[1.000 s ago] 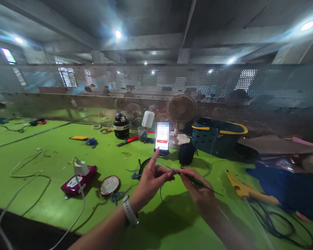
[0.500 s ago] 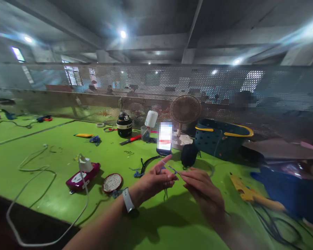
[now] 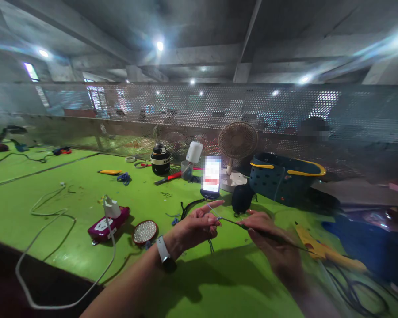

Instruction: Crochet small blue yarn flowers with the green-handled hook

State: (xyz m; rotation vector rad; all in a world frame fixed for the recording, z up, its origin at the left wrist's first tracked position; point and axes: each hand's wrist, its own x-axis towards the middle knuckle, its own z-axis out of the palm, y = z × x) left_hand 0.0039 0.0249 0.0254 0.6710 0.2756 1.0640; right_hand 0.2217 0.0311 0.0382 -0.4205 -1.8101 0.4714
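Note:
My left hand (image 3: 196, 226), with a white watch on the wrist, pinches a thin blue yarn strand (image 3: 212, 211) looped over its raised forefinger. My right hand (image 3: 272, 240) grips a dark green crochet hook (image 3: 252, 229) whose tip meets the yarn at the left fingertips. Both hands hover just above the green table (image 3: 69, 207). A dark ball of yarn (image 3: 241, 198) sits right behind them, next to a propped phone (image 3: 211, 177) with a lit screen.
A magenta power strip (image 3: 109, 219) with a white plug and cord lies left, beside a round studded disc (image 3: 145, 232). Behind stand a small fan (image 3: 237, 145), a dark blue basket (image 3: 283, 176) and a black jar (image 3: 160, 161). A yellow glue gun (image 3: 321, 249) lies right.
My right hand has drawn back to the right, pulling the hook out so more of its shaft shows. My left forefinger has lowered and stretched out. The view shifted slightly left.

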